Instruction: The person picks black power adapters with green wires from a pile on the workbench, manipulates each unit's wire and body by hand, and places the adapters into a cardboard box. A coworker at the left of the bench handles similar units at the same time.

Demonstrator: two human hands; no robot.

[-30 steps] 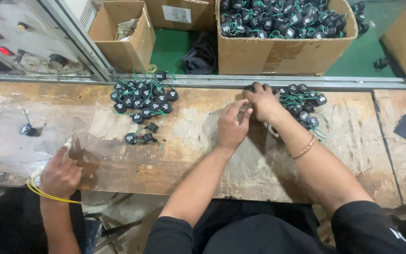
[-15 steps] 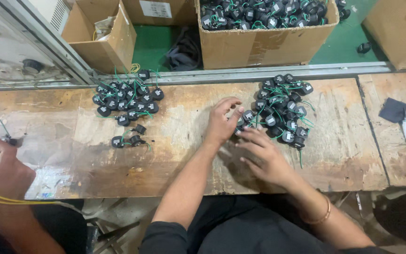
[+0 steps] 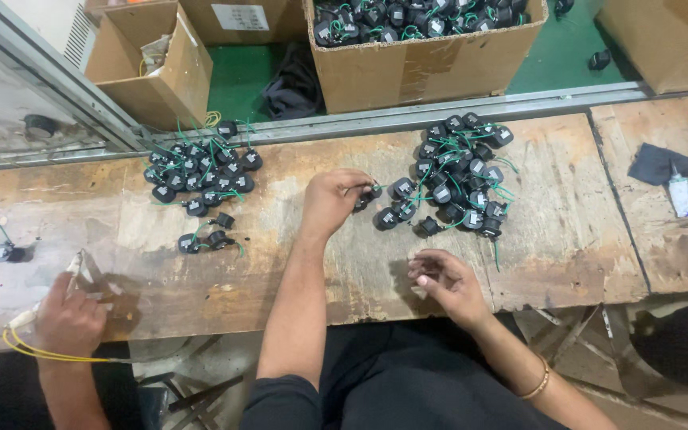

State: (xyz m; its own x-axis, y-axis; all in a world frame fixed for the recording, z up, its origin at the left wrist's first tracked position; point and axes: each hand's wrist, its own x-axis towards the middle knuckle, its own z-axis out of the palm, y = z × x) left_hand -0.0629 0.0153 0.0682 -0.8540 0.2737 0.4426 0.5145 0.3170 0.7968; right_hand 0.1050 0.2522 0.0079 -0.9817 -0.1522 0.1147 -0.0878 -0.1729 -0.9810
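While the person's left hand (image 3: 334, 199) reaches forward over the worn wooden desk (image 3: 567, 239), its fingers (image 3: 357, 185) pinch a small black component (image 3: 365, 199) at the near-left edge of the right-hand pile (image 3: 457, 179); the piece is too small and too covered to tell which way its long axis runs; it looks like a squat black block with a pale label and a thin green wire, the same as its neighbours. The right hand (image 3: 442, 280) hovers nearer the body, its fingers loosely curled together, and I cannot tell whether they hold anything. A second pile (image 3: 199, 171) of the same black parts lies well apart to the left, with a few strays (image 3: 209, 239) just below it; another person's hand (image 3: 69, 318) rests at the desk's near-left corner beside a yellow cable (image 3: 33, 350). Beyond the desk a cardboard box (image 3: 424, 56) brims with more parts on a green floor (image 3: 240, 76); a dark cloth (image 3: 662, 163) and a small white tube (image 3: 682, 195) sit at the far right.
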